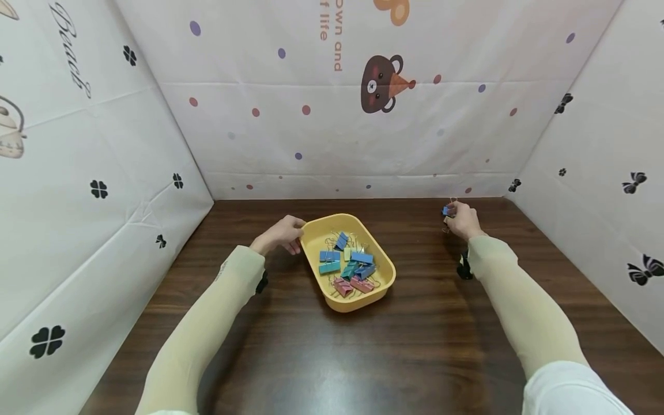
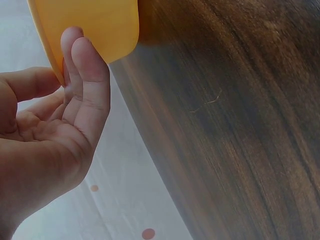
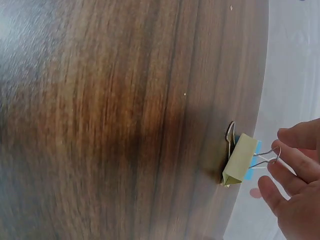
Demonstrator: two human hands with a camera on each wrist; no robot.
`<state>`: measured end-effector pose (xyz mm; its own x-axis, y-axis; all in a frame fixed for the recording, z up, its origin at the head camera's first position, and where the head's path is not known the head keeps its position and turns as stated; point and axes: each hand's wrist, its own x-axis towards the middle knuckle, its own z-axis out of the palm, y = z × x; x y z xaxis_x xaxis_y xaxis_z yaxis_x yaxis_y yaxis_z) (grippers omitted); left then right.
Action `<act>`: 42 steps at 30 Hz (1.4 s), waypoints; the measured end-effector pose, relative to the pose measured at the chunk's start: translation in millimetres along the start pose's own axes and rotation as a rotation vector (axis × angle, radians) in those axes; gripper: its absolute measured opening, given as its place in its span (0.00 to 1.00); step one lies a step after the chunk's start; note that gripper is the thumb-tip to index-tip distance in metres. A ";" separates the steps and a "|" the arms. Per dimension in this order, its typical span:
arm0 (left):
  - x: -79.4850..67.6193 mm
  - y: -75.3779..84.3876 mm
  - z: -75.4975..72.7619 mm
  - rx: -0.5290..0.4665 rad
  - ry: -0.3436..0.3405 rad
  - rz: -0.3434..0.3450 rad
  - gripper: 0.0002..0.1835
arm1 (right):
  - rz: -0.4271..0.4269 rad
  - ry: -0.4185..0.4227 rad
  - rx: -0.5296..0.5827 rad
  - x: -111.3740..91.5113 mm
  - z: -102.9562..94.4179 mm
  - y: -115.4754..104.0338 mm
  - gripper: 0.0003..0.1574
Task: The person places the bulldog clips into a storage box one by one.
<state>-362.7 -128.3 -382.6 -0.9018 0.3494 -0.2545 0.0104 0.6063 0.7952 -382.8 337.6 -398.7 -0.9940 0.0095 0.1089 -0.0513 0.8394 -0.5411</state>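
Note:
My left hand [image 1: 284,233] grips the left rim of a yellow tray [image 1: 386,294], with the thumb on one side of its wall and fingers on the other in the left wrist view. Inside the tray lie several binder clips, blue [image 1: 330,256], teal [image 1: 329,267], pale yellow and pink [image 1: 343,287]. Toward the table's back right, my right hand [image 1: 463,221] has its fingertips at the wire handle of a pale yellow binder clip [image 3: 241,157] and seems to pinch it. Directly behind that clip shows a blue binder clip [image 3: 258,148], partly hidden.
The dark wooden table [image 1: 332,357] meets a patterned white cloth wall [image 1: 332,138] at the back, close behind the right hand. Similar cloth walls stand at the left [image 1: 119,242] and right [image 1: 596,219].

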 end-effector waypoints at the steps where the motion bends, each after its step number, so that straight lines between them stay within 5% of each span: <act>1: -0.1 -0.1 0.2 0.000 -0.001 0.002 0.24 | 0.004 -0.004 -0.015 -0.4 0.3 0.3 0.28; 12: 1.3 -0.7 0.0 -0.003 -0.009 0.003 0.24 | 0.069 -0.032 -0.040 -4.0 2.8 6.8 0.27; 42: 1.0 -19.0 -7.9 -0.385 -0.098 -0.062 0.26 | 0.041 0.096 -0.149 -8.4 0.0 14.1 0.22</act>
<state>-367.2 -145.1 -393.7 -0.8500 0.3983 -0.3448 -0.2220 0.3227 0.9201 -375.1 349.3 -407.2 -0.9807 0.0914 0.1726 0.0112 0.9086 -0.4176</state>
